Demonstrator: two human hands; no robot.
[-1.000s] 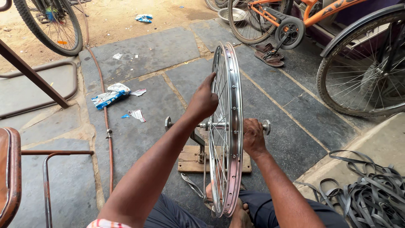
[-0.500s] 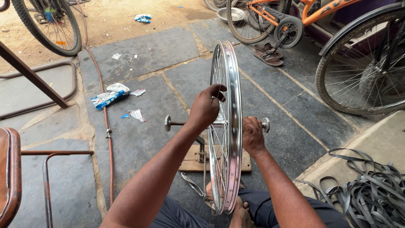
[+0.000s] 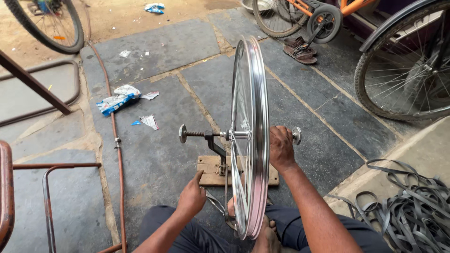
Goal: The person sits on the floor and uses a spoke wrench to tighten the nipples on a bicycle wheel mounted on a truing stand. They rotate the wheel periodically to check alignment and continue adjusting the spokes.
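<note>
While it stands upright on its edge-on axle, the shiny bicycle wheel rim fills the middle of the view, carried by a dark metal truing stand bolted to a small wooden base on the grey stone paving. The right hand is on the far side of the rim, fingers curled around the axle end just beside its round knob. The left hand is low and apart from the rim, loosely closed with the index finger pointing up toward the wooden base; it grasps nothing that can be seen. The person's bare foot rests below the rim's lower edge, between dark trouser legs.

To the left, a reddish hose runs along the paving past a crumpled blue-and-white wrapper. A rusty metal frame stands at the lower left. At right lies a heap of dark rubber strips, with a bicycle wheel above it. A pair of brown sandals sits near an orange bicycle at the top.
</note>
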